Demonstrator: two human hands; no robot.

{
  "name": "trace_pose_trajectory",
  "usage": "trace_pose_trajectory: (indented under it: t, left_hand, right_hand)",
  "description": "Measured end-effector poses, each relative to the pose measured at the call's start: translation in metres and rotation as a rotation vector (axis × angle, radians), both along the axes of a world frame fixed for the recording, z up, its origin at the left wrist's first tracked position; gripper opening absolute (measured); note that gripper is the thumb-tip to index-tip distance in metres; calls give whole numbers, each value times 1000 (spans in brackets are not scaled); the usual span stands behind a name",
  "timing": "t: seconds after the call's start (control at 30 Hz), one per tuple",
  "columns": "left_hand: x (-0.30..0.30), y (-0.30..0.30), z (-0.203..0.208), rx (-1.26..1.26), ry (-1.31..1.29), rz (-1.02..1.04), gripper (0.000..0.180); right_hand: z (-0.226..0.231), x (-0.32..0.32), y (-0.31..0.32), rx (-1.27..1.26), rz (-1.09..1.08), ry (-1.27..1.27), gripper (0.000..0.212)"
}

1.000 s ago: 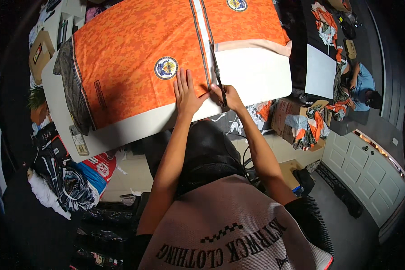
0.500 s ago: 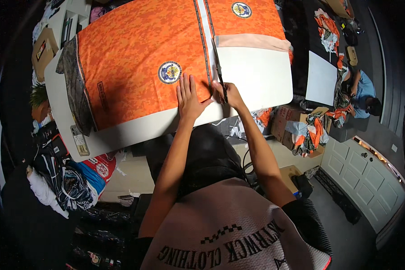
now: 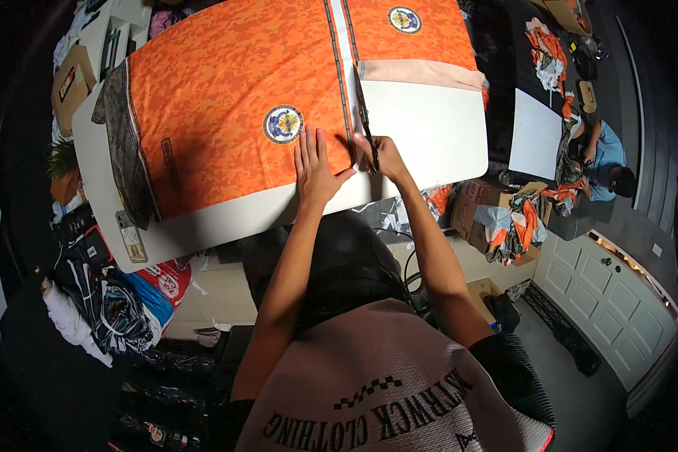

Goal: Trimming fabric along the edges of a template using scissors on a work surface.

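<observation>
Two hands are at the near edge of the white desk (image 3: 444,135), working on a big sheet of orange camouflage-print fabric (image 3: 233,83). Left hand (image 3: 318,167) lies flat, fingers spread, empty, pressing the cloth down just left of a pale stripe (image 3: 342,68) that runs up the sheet. Right hand (image 3: 380,154) is clenched around the handles of dark scissors (image 3: 363,120), blades pointing away along that stripe.

Risk, as I read it: the left fingertips sit very close to the blades, so a slip could nick them. And if the flat palm lifts, the cloth may bunch and the cut could wander off the stripe toward the round crest (image 3: 283,124) nearby.

Around them: a second round crest (image 3: 404,19) sits on the fabric right of the stripe, a dark patterned panel (image 3: 124,143) lies at the left edge, and cardboard boxes (image 3: 490,215) with orange scraps crowd the floor on the right. Another person (image 3: 603,162) sits well apart at a separate dark table. Nothing blocks the blades' path ahead.
</observation>
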State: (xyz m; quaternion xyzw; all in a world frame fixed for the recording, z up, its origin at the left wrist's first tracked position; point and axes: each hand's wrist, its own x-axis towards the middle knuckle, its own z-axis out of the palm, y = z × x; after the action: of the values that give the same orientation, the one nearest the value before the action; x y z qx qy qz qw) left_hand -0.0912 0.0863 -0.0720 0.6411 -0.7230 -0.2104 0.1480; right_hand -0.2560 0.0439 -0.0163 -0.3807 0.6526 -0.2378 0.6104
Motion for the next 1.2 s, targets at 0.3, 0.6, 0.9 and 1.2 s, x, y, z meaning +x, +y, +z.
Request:
trace_pose_trajectory:
  t: [0.3, 0.6, 0.9, 1.2]
  left_hand:
    - [-1, 0, 6, 28, 3, 13, 118]
    - [-1, 2, 4, 31, -3, 11, 118]
    - [0, 1, 3, -14, -20, 7, 117]
    - [0, 5, 4, 5, -21, -16, 119]
  right_hand:
    - [-8, -4, -20, 20, 0, 14, 59]
    - [-6, -1, -22, 44, 5, 92, 60]
    - [-13, 0, -28, -44, 53, 171, 61]
    - [-10, -3, -51, 19, 12, 33, 56]
